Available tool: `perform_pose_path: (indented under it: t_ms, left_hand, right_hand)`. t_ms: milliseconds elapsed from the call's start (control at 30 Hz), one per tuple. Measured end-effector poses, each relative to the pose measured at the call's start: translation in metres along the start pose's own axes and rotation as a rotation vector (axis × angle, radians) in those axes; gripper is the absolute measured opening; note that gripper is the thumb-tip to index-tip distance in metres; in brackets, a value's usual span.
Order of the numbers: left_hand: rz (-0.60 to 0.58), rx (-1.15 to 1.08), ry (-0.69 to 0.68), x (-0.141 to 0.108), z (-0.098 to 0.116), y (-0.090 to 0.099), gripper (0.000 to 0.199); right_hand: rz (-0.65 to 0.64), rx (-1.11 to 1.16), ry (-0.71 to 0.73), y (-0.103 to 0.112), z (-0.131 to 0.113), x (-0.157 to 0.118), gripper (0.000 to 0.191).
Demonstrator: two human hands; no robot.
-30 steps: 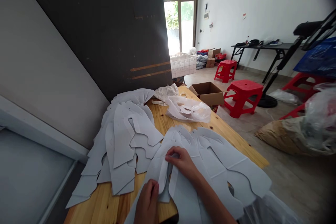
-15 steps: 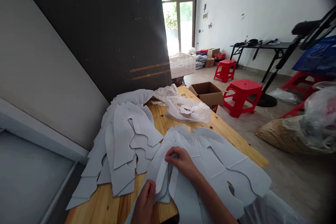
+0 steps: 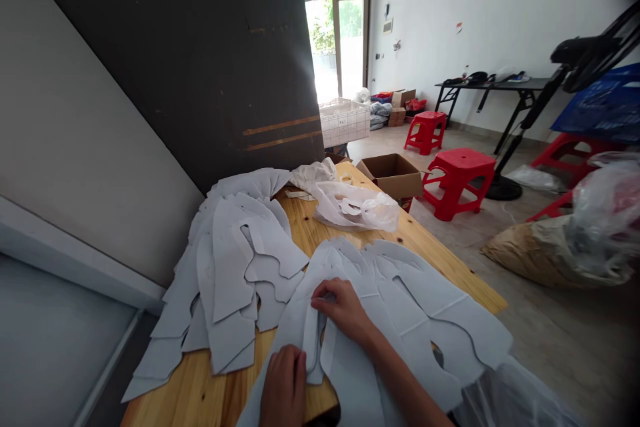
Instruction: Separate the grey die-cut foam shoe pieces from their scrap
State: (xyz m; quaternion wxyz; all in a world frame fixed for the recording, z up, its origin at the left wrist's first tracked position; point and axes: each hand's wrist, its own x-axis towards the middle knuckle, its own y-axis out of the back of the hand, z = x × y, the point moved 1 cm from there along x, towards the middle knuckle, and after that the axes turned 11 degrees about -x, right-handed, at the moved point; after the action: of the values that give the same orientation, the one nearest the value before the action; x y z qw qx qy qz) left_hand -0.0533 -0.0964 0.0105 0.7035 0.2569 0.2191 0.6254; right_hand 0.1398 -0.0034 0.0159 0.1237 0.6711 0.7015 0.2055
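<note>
In front of me lies a pale grey-blue cut sheet (image 3: 350, 360), curved in outline with a long slot down its middle. Whether it is fabric or foam I cannot tell. At the slot's upper end, my right hand (image 3: 343, 310) is closed, thumb and fingertips pinching a narrow strip (image 3: 311, 340) along the edge. My left hand (image 3: 284, 383) is closed lower down, its thumb against the same strip's lower part; its fingertips are partly hidden. Similar cut sheets (image 3: 425, 320) lie overlapped to the right. A layered pile of them (image 3: 235, 267) spreads to the left.
The wooden table (image 3: 300, 219) carries a translucent plastic bag (image 3: 357, 205) and a crumpled white cloth (image 3: 314, 175) at its far end. A dark panel (image 3: 200, 60) rises behind the left pile. Beyond the table stand an open carton (image 3: 393, 173), red stools (image 3: 463, 177) and a fan (image 3: 530, 100).
My left hand has shifted right, and the strip's edge beside it has turned inward toward the slot. My right hand keeps its pinch at nearly the same spot. The whole view has shifted slightly.
</note>
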Motion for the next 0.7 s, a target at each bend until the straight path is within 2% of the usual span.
perform_pose_path:
  t_ms: [133, 400, 700]
  left_hand:
    - [-0.015, 0.058, -0.068, 0.000, -0.002, 0.000, 0.038]
    - [0.031, 0.163, -0.169, 0.003, -0.012, -0.007, 0.038]
    - [0.002, 0.175, -0.189, 0.001, -0.014, -0.005, 0.036]
  right_hand:
    - [-0.011, -0.058, 0.002, 0.000, -0.003, 0.000, 0.007]
    - [0.003, -0.124, -0.012, -0.001, -0.008, -0.002, 0.008]
    - [0.008, -0.084, -0.013, 0.000, -0.008, -0.001, 0.008]
